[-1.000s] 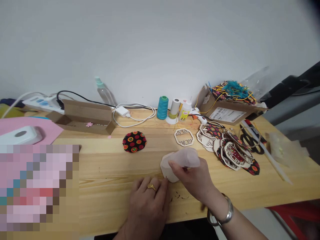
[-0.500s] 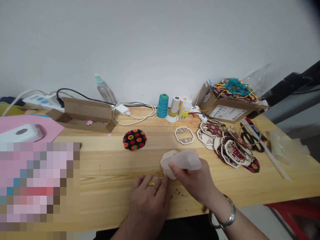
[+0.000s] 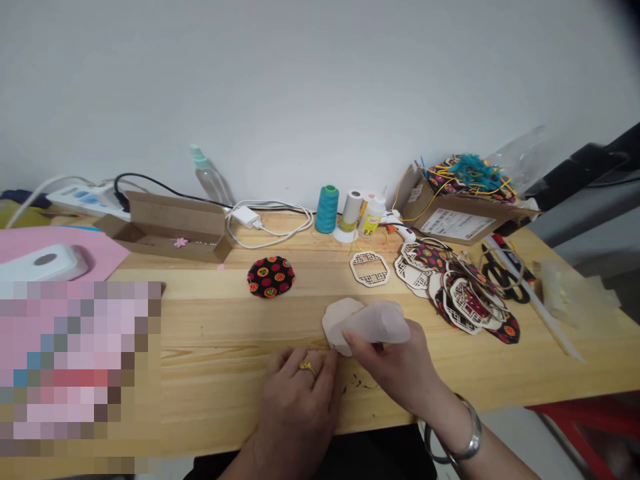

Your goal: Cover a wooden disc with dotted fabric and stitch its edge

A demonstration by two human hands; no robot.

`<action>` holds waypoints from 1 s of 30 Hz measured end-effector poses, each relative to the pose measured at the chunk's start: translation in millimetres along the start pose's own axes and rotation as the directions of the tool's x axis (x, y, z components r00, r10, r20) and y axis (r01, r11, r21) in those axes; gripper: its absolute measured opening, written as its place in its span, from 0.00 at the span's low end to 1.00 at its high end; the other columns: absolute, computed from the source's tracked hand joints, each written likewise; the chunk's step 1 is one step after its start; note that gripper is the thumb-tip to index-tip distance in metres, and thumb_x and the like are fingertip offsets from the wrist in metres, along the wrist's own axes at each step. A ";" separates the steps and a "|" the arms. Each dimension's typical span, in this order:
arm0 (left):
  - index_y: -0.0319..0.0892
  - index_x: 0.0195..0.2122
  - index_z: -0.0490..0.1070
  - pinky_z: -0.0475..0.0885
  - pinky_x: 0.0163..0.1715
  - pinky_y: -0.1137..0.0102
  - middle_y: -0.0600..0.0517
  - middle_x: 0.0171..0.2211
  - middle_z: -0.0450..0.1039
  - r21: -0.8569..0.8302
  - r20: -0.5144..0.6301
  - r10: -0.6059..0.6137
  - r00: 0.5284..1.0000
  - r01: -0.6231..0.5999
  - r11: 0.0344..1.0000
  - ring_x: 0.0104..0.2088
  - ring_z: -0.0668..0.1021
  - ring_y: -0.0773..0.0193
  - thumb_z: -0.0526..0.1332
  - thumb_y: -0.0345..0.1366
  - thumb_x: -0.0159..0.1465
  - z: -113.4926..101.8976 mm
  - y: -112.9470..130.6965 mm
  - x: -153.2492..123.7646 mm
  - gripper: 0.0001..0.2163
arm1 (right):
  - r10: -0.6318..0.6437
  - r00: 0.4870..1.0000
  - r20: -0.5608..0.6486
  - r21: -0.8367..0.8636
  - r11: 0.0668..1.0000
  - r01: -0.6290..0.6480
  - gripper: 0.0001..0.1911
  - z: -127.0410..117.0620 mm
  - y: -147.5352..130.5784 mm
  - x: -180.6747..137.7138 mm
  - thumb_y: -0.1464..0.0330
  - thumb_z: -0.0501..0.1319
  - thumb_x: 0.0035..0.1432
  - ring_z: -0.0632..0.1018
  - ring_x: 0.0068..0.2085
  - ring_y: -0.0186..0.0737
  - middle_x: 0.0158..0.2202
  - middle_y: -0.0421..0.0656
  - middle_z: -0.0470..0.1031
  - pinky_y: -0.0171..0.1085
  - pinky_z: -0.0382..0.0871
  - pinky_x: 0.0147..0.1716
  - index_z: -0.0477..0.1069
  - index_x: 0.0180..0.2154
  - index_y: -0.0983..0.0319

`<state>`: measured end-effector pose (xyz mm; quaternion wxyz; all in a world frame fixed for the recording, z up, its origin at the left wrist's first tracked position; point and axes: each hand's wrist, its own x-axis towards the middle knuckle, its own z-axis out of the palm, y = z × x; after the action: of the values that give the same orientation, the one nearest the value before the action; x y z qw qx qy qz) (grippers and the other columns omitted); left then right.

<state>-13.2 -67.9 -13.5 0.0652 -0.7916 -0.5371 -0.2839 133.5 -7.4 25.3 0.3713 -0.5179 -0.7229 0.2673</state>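
Observation:
My right hand (image 3: 395, 370) is closed around a translucent squeeze bottle (image 3: 377, 325), which lies tipped on its side with its tip over a pale flat round piece (image 3: 336, 317) on the wooden table (image 3: 215, 347). My left hand (image 3: 297, 397), with a gold ring on one finger, rests palm-down on the table. Its fingertips touch the near edge of the pale piece. A silver bangle (image 3: 457, 437) circles my right wrist.
A black floral fabric circle (image 3: 271, 276) and a wooden lattice cutout (image 3: 369, 269) lie behind the piece. A heap of lattice and fabric pieces (image 3: 463, 297) sits at the right, with scissors (image 3: 503, 277). Thread spools (image 3: 327, 209), a glue bottle (image 3: 371, 219), cardboard boxes (image 3: 170, 230) and cables line the wall.
My right hand has shifted the bottle a little to the right over the pale piece. My left hand has stayed in place.

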 end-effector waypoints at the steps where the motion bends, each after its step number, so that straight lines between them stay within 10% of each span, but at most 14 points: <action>1: 0.37 0.37 0.74 0.63 0.31 0.62 0.51 0.23 0.74 0.004 -0.003 0.000 1.000 0.000 1.000 0.26 0.72 0.60 0.59 0.27 0.58 0.2 0.0 0.1 0.07 | -0.009 1.000 0.006 -0.006 1.000 0.009 0.08 -0.6 1.5 -1.5 0.64 0.62 0.49 0.71 0.18 0.32 0.19 0.39 0.72 0.28 0.66 0.17 0.69 0.25 0.62; 30: 0.38 0.38 0.74 0.64 0.32 0.61 0.51 0.24 0.75 0.007 -0.005 0.007 1.000 -0.007 1.000 0.27 0.74 0.59 0.58 0.26 0.59 0.2 0.7 0.9 0.08 | -0.130 0.985 -0.111 -0.182 0.977 0.109 0.16 -18.2 13.9 7.2 0.63 0.59 0.54 0.68 0.18 0.31 0.15 0.38 0.67 0.29 0.61 0.17 0.67 0.18 0.63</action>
<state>-12.2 -67.3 -13.1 0.0702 -0.7925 -0.5353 -0.2837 154.6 4.0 27.0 0.3834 -0.5195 -0.7492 0.1474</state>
